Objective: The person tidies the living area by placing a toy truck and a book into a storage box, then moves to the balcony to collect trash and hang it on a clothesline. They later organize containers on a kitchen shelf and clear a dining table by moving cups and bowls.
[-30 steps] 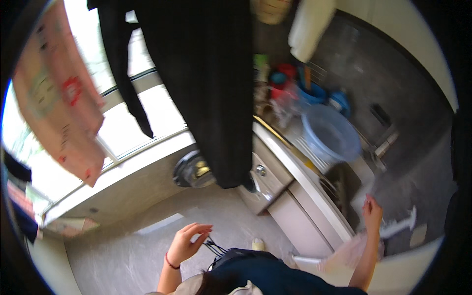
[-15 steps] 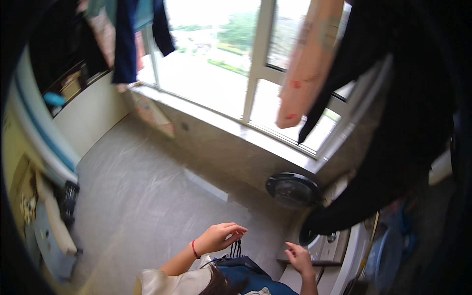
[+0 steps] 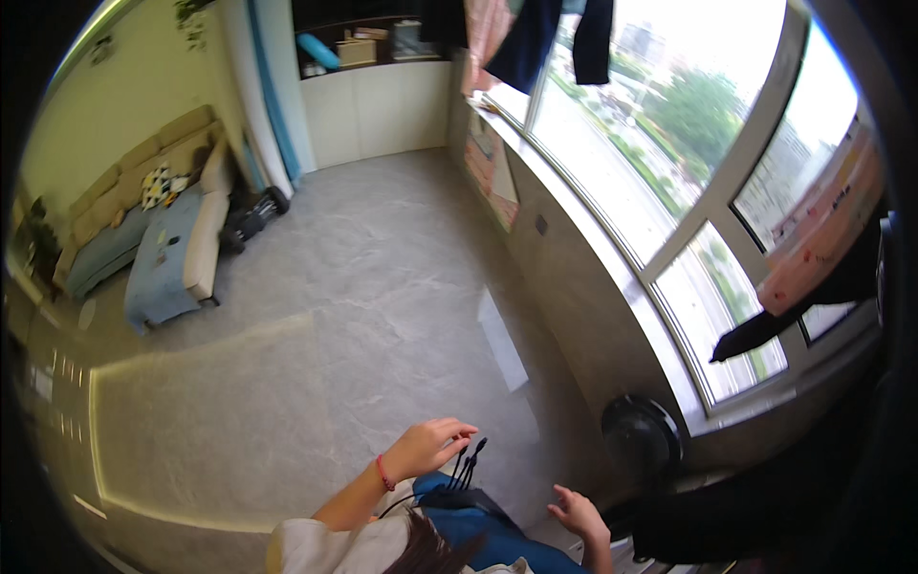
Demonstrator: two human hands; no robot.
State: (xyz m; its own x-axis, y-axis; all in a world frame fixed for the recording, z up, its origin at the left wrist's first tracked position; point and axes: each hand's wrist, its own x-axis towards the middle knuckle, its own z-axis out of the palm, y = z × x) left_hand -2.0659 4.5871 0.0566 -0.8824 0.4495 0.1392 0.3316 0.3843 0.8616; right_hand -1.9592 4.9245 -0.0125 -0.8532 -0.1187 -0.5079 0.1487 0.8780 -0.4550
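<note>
My left hand (image 3: pixel 432 448), with a red bracelet (image 3: pixel 384 473) at its wrist, is held in front of my body, its fingers stretched and slightly bent. Nothing shows in it. Just beside its fingertips several thin black cables (image 3: pixel 468 466) stick up from a dark pouch-like thing (image 3: pixel 469 499) at my waist, over blue clothing (image 3: pixel 454 532). My right hand (image 3: pixel 577 514) hovers lower and to the right, fingers apart and loosely bent, with nothing visible in it. Dark hanging clothing (image 3: pixel 755 507) lies closest to it on the right.
Grey tiled floor (image 3: pixel 344 277) stretches ahead. At the far left stands a beige sofa (image 3: pixel 143 201) with a blue cover, a black wheeled object (image 3: pixel 256 220) beside it. A low white cabinet (image 3: pixel 378 115) is at the back. Windows (image 3: pixel 660 105), laundry (image 3: pixel 827 230) and a round black object (image 3: pixel 643 435) line the right.
The view has swung left, bringing the sofa and more floor into sight, while windows and laundry shifted right. Both hands keep nearly the same place and pose before my body.
</note>
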